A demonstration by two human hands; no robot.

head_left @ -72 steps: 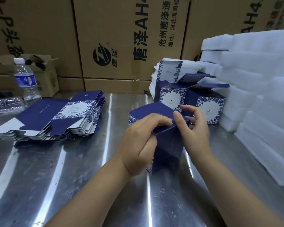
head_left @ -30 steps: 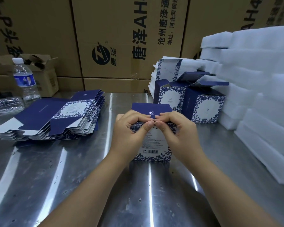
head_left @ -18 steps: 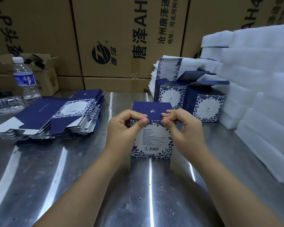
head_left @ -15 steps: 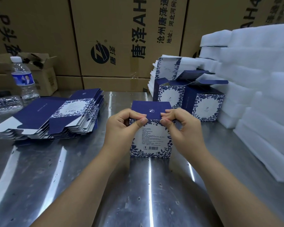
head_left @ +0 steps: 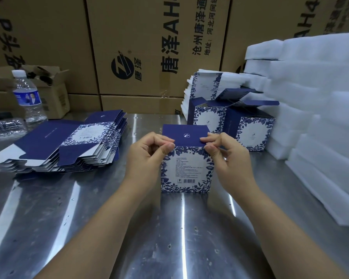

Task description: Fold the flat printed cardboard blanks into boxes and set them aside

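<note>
Box (head_left: 186,168) upright on table (head_left: 89,218) — left hand (head_left: 147,158), right hand (head_left: 228,160) pinch its lid.

The big brown carton (head_left: 149,47) at the back carries a round black logo (head_left: 122,65) with 唐泽 beside it. Next to this stands large sideways print, 唐泽AH4, cut by the top edge. Smaller lines beside it read 沧州唐泽通 and 地址:河北河间, both cut off too. The carton on the right (head_left: 260,27) shows AH4 again. The box (head_left: 186,170) has a barcode (head_left: 189,181) on its front, under lines of print too small to read. Its dark top bears a small white mark, perhaps a leaf. The water bottle (head_left: 28,97) has a blue label with unreadable words.
</note>
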